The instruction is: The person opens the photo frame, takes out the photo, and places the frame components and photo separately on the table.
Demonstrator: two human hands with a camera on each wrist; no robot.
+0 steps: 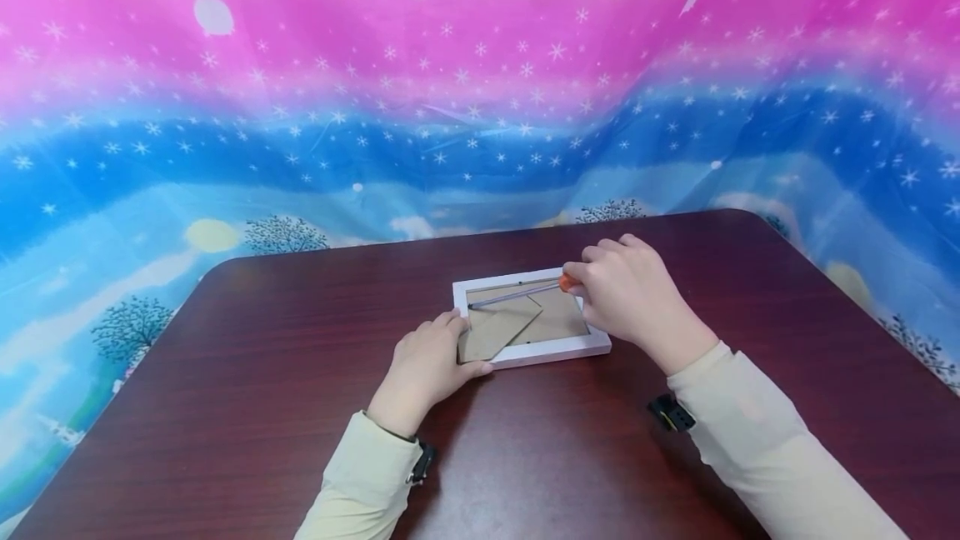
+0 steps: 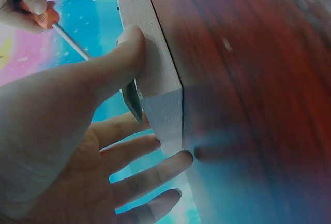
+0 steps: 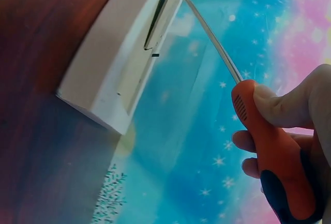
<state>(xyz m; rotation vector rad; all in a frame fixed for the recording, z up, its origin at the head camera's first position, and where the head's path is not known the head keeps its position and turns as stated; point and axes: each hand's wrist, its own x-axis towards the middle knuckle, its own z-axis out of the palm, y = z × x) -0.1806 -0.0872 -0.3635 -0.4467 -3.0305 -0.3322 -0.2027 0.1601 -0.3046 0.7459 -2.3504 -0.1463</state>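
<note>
Two hands at work on one picture frame (image 1: 555, 350), back side up on the table (image 1: 225, 423). At left, left hand (image 1: 427, 361) gripping the near corner between thumb and fingers, likely to stop sliding. Beside it, brown stand flap (image 1: 495, 330), slanting over that same corner. Past the flap, screwdriver (image 3: 248, 100) pointing leftward across the back, tip by the left inner edge; contact hard to tell. At right, right hand (image 1: 622, 286) wrapped round the handle, probably for a low reach. Wide room either side; less toward the far table edge.
</note>
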